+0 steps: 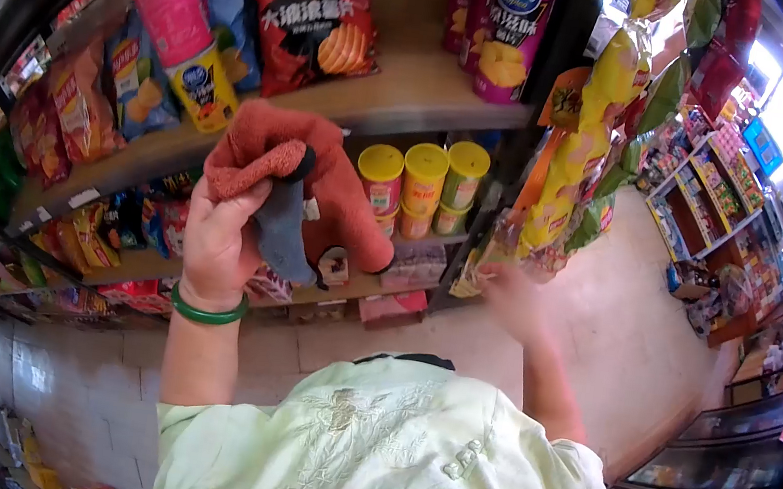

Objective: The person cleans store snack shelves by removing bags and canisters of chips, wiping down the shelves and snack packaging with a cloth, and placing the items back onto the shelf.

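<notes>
Left hand point(216, 246) grips a rust cloth point(349, 194) partly hiding shelves point(420, 100); right hand point(513, 300), blurred, grip unclear, is beside hanging packets point(564, 173).

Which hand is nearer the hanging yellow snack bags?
Right. The right hand is near the lower yellow bags; the left hand, holding an orange cloth, is well to their left.

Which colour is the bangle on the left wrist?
The bangle is green, clearest in the head view.

There are two hands point(217, 241) point(509, 296), one bangle point(207, 315), one orange cloth point(344, 189) and three upper-row yellow-lidded tubs point(423, 177)
</notes>
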`<state>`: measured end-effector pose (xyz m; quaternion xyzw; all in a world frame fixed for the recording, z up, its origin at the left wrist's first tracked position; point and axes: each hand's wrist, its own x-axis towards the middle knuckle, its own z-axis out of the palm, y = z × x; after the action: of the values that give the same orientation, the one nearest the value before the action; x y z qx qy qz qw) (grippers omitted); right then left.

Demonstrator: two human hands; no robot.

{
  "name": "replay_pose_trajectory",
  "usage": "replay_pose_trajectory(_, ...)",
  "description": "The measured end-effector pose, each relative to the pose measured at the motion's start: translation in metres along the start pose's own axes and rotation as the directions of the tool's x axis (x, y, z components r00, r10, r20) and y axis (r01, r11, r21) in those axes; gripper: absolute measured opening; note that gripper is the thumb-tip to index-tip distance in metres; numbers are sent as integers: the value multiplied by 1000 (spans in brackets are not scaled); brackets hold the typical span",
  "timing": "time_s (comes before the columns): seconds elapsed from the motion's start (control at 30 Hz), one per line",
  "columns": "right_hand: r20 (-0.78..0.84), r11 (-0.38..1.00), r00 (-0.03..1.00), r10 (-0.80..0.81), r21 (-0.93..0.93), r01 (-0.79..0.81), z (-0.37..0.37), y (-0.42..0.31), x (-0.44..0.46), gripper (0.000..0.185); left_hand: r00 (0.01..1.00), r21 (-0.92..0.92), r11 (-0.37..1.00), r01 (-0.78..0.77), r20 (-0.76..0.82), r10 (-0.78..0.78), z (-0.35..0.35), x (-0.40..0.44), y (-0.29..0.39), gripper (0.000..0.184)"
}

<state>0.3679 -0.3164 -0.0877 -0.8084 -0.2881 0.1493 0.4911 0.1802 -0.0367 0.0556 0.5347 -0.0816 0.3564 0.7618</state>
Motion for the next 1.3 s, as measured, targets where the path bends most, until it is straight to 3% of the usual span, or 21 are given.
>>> replay_pose_trajectory(0.07, -24, 996, 997, -78, -51, 77, -7, 16, 13, 23, 999, 48, 999, -25, 22, 24, 21, 24, 7, 39)
replay_pose_trajectory(0.17, -50, 967, 967, -248, 53, 251, -18, 46, 34, 23, 997, 189, 979, -76, 19, 74, 59, 66, 12, 42)
replay_pose_trajectory(0.2, 23, 987, 992, -123, 105, 120, -23, 49, 41, 23, 996, 248, 965, -85, 5, 86, 71, 82, 13, 42)
replay_pose_trajectory(0.3, 77, 964, 980, -186, 207, 167, -37, 70, 59, 22, 979, 396, 913, -99, 203, 18, 85, 138, 10, 47)
replay_pose_trajectory(0.37, 80, 953, 968, -237, 211, 216, -44, 76, 66, 21, 976, 481, 872, -92, 217, -17, 86, 170, 0, 48)
replay_pose_trajectory(0.43, 74, 940, 956, -284, 221, 262, -49, 85, 70, 20, 958, 739, 645, -192, 283, -40, 89, 200, -15, 46)
replay_pose_trajectory(0.47, 56, 932, 941, -333, 173, 320, -49, 92, 73, 19, 963, 904, 351, -243, 269, -29, 70, 227, -29, 44)
replay_pose_trajectory(0.5, 36, 917, 922, -385, 126, 378, -49, 97, 74, 17, 965, 965, 14, -263, 263, -19, 50, 248, -45, 43)
replay_pose_trajectory(0.57, 51, 934, 951, -305, 211, 288, -54, 84, 64, 17, 914, 887, -225, -403, 403, -47, 48, 261, -66, 32)
replay_pose_trajectory(0.6, 62, 939, 974, -220, 285, 194, -57, 77, 58, 16, 916, 888, -229, -398, 398, -45, 49, 262, -74, 32)
replay_pose_trajectory(0.67, 82, 948, 972, -221, 252, 194, -61, 73, 49, 16, 951, 916, -260, -305, 279, -134, 52, 266, -86, 28)
replay_pose_trajectory(0.73, 93, 961, 975, -204, 209, 181, -63, 75, 42, 16, 950, 906, -285, -312, 297, -94, 63, 270, -83, 28)
replay_pose_trajectory(0.8, 128, 963, 989, -74, 267, 38, -62, 78, 32, 17, 954, 906, -301, -299, 295, -60, 52, 281, -90, 29)
replay_pose_trajectory(0.87, 129, 974, 991, -44, 227, 14, -60, 71, 29, 18, 803, 775, -216, -595, 562, -197, 17, 321, -108, 37)
replay_pose_trajectory(0.9, 126, 978, 992, -20, 208, -6, -58, 67, 27, 19, 810, 785, -205, -585, 555, -188, 9, 323, -117, 37)
replay_pose_trajectory(0.97, 122, 976, 992, 17, 215, -44, -51, 64, 24, 19, 747, 735, -327, -593, 352, -564, 7, 332, -133, 35)
replay_pose_trajectory(1.0, 113, 969, 992, 50, 237, -76, -47, 62, 23, 20, 859, 773, -510, -377, 86, -505, 35, 303, -120, 36)
replay_pose_trajectory(1.1, 130, 983, 991, 36, 174, -59, -37, 56, 21, 21, 804, 735, -568, -370, -53, -593, 51, 309, -119, 37)
replay_pose_trajectory(1.17, 128, 985, 987, 94, 135, -111, -35, 50, 19, 21, 722, 698, -535, -476, -37, -691, 57, 312, -108, 37)
replay_pose_trajectory(1.23, 135, 976, 979, 155, 133, -173, -30, 57, 18, 22, 782, 765, -516, -386, -25, -622, 50, 327, -128, 39)
replay_pose_trajectory(1.3, 116, 964, 974, 193, 164, -210, -25, 62, 15, 23, 737, 785, -427, -449, 56, -673, 43, 342, -140, 40)
